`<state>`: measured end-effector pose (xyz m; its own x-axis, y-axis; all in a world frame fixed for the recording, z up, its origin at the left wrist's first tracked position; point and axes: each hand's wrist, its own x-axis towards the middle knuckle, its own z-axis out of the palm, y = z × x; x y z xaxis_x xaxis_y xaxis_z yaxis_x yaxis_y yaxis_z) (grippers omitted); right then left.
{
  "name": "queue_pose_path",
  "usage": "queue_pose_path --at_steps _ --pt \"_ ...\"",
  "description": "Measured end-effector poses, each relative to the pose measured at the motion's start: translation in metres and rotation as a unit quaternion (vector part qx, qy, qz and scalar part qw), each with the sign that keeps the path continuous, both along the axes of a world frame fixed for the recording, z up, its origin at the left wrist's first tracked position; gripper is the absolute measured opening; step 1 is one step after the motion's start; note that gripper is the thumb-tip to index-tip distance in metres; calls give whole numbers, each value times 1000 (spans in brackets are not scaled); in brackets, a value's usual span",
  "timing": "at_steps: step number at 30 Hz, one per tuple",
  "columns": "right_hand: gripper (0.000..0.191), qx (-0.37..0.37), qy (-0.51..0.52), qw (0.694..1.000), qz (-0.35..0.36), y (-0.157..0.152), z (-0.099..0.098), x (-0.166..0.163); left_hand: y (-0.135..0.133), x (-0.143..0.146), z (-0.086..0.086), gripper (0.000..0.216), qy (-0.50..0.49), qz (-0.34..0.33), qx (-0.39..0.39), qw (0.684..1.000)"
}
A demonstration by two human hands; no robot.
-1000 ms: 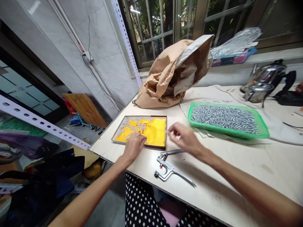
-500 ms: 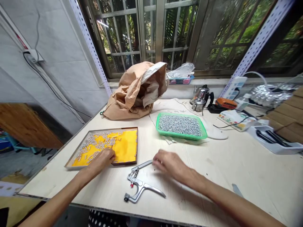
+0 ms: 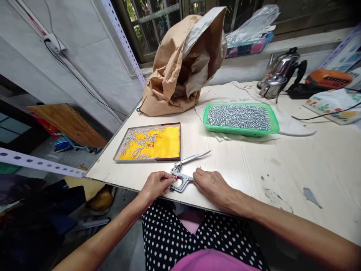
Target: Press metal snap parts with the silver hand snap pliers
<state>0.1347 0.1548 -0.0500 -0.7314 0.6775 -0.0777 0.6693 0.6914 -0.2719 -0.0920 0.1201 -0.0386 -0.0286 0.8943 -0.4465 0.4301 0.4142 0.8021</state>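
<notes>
A pair of grey snap pliers (image 3: pixel 184 183) with a red tip in its jaw lies near the front edge of the table, handles spread apart. My right hand (image 3: pixel 213 187) has its fingers closed round the end of the lower handle. At the jaw, beside the red tip, the thumb and fingers of my left hand (image 3: pixel 157 186) are pinched together; whatever they hold is too small to make out. Behind the pliers, a shallow tray (image 3: pixel 180 142) with a yellow bottom carries many loose short silvery metal pieces (image 3: pixel 130 142), mostly in its left half.
A green plastic basket (image 3: pixel 239 132) full of similar small metal pieces stands further back. Behind are a crumpled brown paper bag (image 3: pixel 169 75), a metal kettle (image 3: pixel 284 64) and an orange-black tool battery (image 3: pixel 328 78). A grey flat scrap (image 3: pixel 311 197) lies at right.
My left hand has left the tray and come to the pliers' jaw. My right hand has shifted from the upper handle to the lower one. The pliers are nearer the table edge; the view tilts down.
</notes>
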Motion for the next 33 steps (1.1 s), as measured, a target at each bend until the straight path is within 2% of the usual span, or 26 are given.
queue_pose_path --at_steps 3,8,13,18,21,24,30,33 --pt "17 37 14 999 14 -2 -6 2 -1 5 -3 43 -29 44 -18 998" --pt "17 35 23 999 23 -2 -3 4 1 11 0 38 19 62 -7 998" --pt "17 44 27 999 17 -1 -7 4 1 11 1 32 91 38 19 995" --pt "17 61 46 997 22 -1 -18 3 7 5 2 28 149 -8 -5 989" --pt "16 63 50 996 26 0 -21 2 10 2 3 27 117 -26 -63 991" --pt "17 68 60 995 29 1 -23 2 11 0 3 27 63 -4 -117 991" --pt "18 64 78 994 42 4 -26 5 11 0 3 30 41 9 -132 990" --pt "17 49 76 995 42 9 -26 5 11 1 3 32 45 -7 -140 989"
